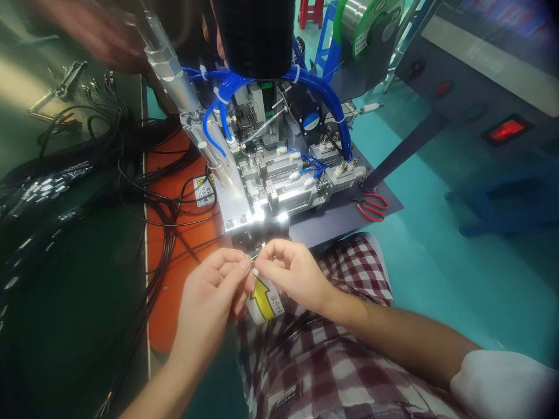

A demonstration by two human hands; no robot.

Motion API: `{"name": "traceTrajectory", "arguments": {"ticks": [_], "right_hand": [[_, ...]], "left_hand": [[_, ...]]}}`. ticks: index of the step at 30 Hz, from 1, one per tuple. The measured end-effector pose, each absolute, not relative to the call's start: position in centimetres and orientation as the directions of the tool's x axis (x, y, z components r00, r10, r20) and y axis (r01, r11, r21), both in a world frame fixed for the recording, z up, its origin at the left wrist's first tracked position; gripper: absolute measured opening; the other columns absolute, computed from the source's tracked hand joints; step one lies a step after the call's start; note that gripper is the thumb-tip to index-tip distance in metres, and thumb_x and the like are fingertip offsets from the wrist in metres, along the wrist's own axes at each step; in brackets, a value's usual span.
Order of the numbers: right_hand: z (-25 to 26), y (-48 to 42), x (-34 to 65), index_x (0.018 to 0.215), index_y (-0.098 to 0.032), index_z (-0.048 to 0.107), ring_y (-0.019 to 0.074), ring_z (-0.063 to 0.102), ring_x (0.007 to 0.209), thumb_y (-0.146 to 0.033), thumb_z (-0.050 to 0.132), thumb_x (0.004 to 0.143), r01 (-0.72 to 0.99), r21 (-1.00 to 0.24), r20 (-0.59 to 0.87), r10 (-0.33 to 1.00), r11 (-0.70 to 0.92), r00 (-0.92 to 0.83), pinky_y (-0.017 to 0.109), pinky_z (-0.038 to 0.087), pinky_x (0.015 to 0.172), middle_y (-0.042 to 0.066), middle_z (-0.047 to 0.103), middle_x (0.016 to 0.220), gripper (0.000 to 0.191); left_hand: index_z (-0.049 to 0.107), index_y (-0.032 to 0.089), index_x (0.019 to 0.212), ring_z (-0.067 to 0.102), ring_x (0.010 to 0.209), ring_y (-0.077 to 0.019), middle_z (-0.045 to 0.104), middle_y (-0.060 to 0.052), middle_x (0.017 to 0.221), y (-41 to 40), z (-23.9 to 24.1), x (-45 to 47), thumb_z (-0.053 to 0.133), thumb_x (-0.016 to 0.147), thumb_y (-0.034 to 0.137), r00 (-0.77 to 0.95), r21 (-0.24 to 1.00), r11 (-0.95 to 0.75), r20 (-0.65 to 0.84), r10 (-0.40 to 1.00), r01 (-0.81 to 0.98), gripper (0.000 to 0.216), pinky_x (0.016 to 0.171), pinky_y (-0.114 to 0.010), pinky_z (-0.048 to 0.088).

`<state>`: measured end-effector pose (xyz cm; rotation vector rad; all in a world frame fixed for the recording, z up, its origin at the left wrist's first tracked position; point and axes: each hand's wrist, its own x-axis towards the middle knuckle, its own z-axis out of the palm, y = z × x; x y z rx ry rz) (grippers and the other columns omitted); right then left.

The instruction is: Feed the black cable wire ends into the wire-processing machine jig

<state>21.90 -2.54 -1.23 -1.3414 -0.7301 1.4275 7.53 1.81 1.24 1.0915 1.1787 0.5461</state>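
My left hand [213, 294] and my right hand [290, 270] meet just in front of a small metal machine [271, 174] with blue air hoses [323, 93]. Both pinch a thin wire end [253, 256] between thumb and forefinger; it is too small to make out in detail. A yellow arrow sticker [263, 301] shows below my fingers on the machine's front edge. Black cables [166, 233] run from the left toward my hands. My checked trousers [314, 355] lie underneath.
Red-handled snips [371, 208] lie on the dark baseplate [345, 218] at the right. An orange mat [174, 273] and a heap of black cables [56, 186] cover the bench at left. Another person's hand [96, 35] is blurred at top left. A solder wire spool [367, 23] stands behind.
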Motion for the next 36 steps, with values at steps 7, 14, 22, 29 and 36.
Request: {"name": "traceTrajectory", "arguments": {"ticks": [7, 14, 22, 29, 36], "right_hand": [[-1.0, -2.9, 22.4, 0.078, -0.019, 0.055, 0.0085, 0.042, 0.047, -0.035, 0.054, 0.091, 0.026, -0.98, -0.194, 0.971, -0.199, 0.143, 0.023, 0.032, 0.048, -0.005, 0.052, 0.058, 0.02], [-0.3, -2.9, 22.2, 0.075, -0.021, 0.049, 0.0103, 0.045, 0.057, -0.026, 0.048, 0.095, 0.295, -0.955, 0.018, 0.993, -0.018, 0.119, 0.025, 0.034, 0.059, -0.004, 0.054, 0.064, 0.021], [-1.6, -2.2, 22.0, 0.071, -0.02, 0.049, 0.0094, 0.044, 0.058, -0.023, 0.051, 0.093, -0.047, -0.999, 0.021, 0.991, 0.027, 0.135, 0.023, 0.036, 0.058, -0.006, 0.048, 0.062, 0.022], [-1.8, -1.0, 24.1, 0.067, -0.02, 0.047, 0.0093, 0.038, 0.057, -0.026, 0.054, 0.09, -0.106, -0.994, -0.002, 0.987, 0.015, 0.159, 0.025, 0.033, 0.056, -0.006, 0.043, 0.061, 0.025], [-4.9, -0.8, 24.6, 0.067, -0.02, 0.047, 0.0084, 0.035, 0.054, -0.037, 0.058, 0.088, -0.182, -0.978, -0.127, 0.986, -0.106, 0.105, 0.024, 0.031, 0.054, -0.006, 0.042, 0.059, 0.029]], "left_hand": [[0.056, 0.02, 0.081, 0.037, 0.039, -0.0033, 0.058, 0.005, 0.056, 1.8, 1.1, 7.6, 0.07, 0.083, 0.043, 0.339, 0.891, 0.416, -0.454, 0.824, 0.182, 0.028, 0.039, -0.014, 0.029], [0.056, 0.02, 0.077, 0.036, 0.04, -0.0037, 0.056, 0.006, 0.056, 1.7, 1.7, 7.8, 0.072, 0.08, 0.044, 0.331, 0.874, 0.435, -0.485, 0.809, 0.217, 0.029, 0.039, -0.015, 0.032], [0.059, 0.02, 0.081, 0.04, 0.041, -0.0046, 0.057, 0.005, 0.059, 1.9, 1.4, 7.8, 0.072, 0.081, 0.045, 0.352, 0.904, 0.355, -0.42, 0.836, 0.236, 0.028, 0.038, -0.015, 0.03], [0.071, 0.022, 0.093, 0.063, 0.077, -0.0138, 0.069, -0.001, 0.091, 2.9, 0.5, 7.2, 0.062, 0.089, 0.029, 0.44, 0.818, -0.334, 0.113, 0.891, 0.467, 0.012, 0.067, -0.024, 0.05], [0.07, 0.018, 0.101, 0.062, 0.079, -0.013, 0.064, -0.002, 0.087, 4.1, -1.3, 7.1, 0.051, 0.096, 0.019, 0.657, 0.606, -0.655, 0.27, 0.704, 0.452, 0.02, 0.072, -0.025, 0.049]]}}
